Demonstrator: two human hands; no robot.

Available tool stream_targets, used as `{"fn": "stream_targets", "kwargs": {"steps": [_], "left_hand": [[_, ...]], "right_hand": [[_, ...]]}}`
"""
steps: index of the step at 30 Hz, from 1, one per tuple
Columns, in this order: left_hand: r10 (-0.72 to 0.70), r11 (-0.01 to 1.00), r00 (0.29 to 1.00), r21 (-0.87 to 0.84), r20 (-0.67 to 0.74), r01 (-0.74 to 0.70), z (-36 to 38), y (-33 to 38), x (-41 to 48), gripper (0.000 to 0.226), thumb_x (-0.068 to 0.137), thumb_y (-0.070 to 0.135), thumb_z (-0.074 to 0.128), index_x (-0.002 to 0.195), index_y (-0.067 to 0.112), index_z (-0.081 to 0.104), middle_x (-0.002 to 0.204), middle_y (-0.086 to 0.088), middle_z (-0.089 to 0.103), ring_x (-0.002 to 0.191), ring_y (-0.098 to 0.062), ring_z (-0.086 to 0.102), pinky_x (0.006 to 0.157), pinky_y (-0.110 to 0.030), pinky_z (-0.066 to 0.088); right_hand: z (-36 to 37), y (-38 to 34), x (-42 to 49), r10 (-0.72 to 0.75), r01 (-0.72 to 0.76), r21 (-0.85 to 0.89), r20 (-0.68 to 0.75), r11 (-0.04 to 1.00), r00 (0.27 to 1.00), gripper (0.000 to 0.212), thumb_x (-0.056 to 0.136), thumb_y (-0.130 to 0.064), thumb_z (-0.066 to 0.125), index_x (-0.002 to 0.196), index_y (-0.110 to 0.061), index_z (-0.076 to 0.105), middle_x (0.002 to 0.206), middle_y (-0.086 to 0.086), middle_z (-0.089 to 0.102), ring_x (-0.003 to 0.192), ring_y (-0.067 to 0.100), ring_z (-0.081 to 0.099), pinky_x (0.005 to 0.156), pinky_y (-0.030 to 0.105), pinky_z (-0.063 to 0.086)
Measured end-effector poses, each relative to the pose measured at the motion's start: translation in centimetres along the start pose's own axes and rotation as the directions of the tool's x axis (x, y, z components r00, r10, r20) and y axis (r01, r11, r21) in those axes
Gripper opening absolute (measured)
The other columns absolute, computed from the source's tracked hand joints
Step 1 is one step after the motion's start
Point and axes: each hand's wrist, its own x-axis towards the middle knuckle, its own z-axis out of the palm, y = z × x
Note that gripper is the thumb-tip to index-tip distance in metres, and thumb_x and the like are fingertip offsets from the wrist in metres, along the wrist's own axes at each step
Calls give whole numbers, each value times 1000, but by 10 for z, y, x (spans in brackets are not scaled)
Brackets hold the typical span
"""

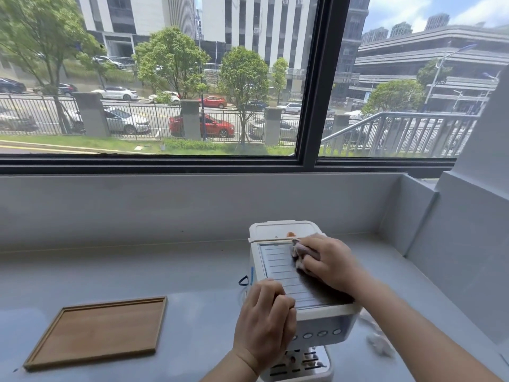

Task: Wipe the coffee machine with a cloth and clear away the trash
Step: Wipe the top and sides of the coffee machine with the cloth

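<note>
Gripping front edge of coffee machine (pixel 281 271) with left hand (pixel 264 323); pressing cloth (pixel 298 250) (fingers curled round it) onto top with right hand (pixel 327 261)

Left grip (pixel 264 322) curls over the coffee machine (pixel 279 268) corner; right grip (pixel 329 261), forearm extended, clutches the cloth (pixel 298 252).

we see a white machine (pixel 278 230) whose silver top (pixel 281 268) has thin dark stripes, a pale pinkish cloth (pixel 298 250), a blue cord (pixel 243 279) at its left, a brown tray (pixel 102 332) near left, a light grey counter (pixel 137 271), and a black window frame (pixel 311 106).
</note>
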Motion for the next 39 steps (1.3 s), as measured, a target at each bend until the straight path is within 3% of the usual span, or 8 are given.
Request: {"fn": "stream_targets", "kwargs": {"steps": [4, 9, 16, 20, 25, 29, 33, 39], "left_hand": [[-11, 1000, 1000, 10, -11, 11, 3, -3, 0, 18, 98, 22, 45, 86, 13, 56, 98, -3, 48, 88, -27, 53, 82, -39, 49], [9, 1000, 1000, 14, -6, -9, 2, -3, 0, 16, 97, 21, 46, 87, 13, 56, 97, -5, 51, 89, -28, 53, 80, -39, 49], [3, 1000, 1000, 12, -9, -2, 3, -2, -1, 18, 98, 24, 45, 87, 14, 55, 97, -4, 50, 89, -28, 54, 79, -40, 50], [8, 1000, 1000, 4, -14, -8, 1, -2, 1, 18, 99, 23, 43, 88, 14, 53, 99, -2, 48, 93, -27, 53, 81, -39, 49], [-1, 1000, 1000, 5, 3, 1, 3, -2, -1, 16, 99, 24, 43, 90, 15, 52, 99, -3, 49, 92, -29, 53, 81, -40, 49], [-24, 1000, 1000, 15, 6, 24, 3, -1, -2, 16, 100, 24, 43, 90, 16, 52, 99, -3, 50, 97, -28, 53, 84, -40, 50], [-10, 1000, 1000, 5, 17, 10, 2, -1, -2, 18, 100, 24, 43, 89, 15, 52, 99, -3, 49, 93, -28, 53, 82, -40, 49], [-150, 981, 985, -114, 88, 159, -10, 6, 7, 9, 89, 20, 58, 83, 15, 54, 96, 2, 51, 87, -20, 51, 76, -39, 48]], "right_hand": [[5, 7, 40, 255, -275, -127, -150, 953, 955, 17, 90, -23, 49, 86, -16, 64, 96, 5, 66, 95, 32, 59, 76, 36, 42], [-1, -12, 49, 69, -68, -11, 95, 998, 993, 13, 85, -17, 53, 89, -20, 64, 92, -1, 68, 93, 25, 58, 81, 38, 47], [0, -17, -50, -36, 20, -140, -114, 990, 993, 11, 80, -33, 50, 82, -28, 60, 78, -16, 56, 77, 13, 50, 58, 31, 36], [-1, -18, -35, 157, -192, -181, -192, 964, 969, 10, 88, -29, 52, 86, -21, 58, 91, -8, 62, 90, 19, 54, 69, 35, 42], [6, -19, -44, 3, -4, -38, -37, 999, 999, 18, 82, -41, 50, 90, -30, 61, 97, -16, 63, 92, 11, 55, 70, 33, 46], [-4, -8, -11, 293, -326, -133, -220, 936, 931, 11, 90, -24, 51, 84, -20, 59, 97, -1, 63, 97, 25, 55, 72, 33, 35], [17, -21, -26, -46, 38, -152, -49, 988, 998, 17, 92, -35, 46, 101, -31, 59, 113, -9, 63, 106, 19, 54, 86, 35, 44], [6, -17, -13, 177, -196, -186, -116, 963, 977, 24, 94, -36, 49, 116, -27, 57, 128, -3, 58, 116, 24, 49, 93, 35, 38]]}}
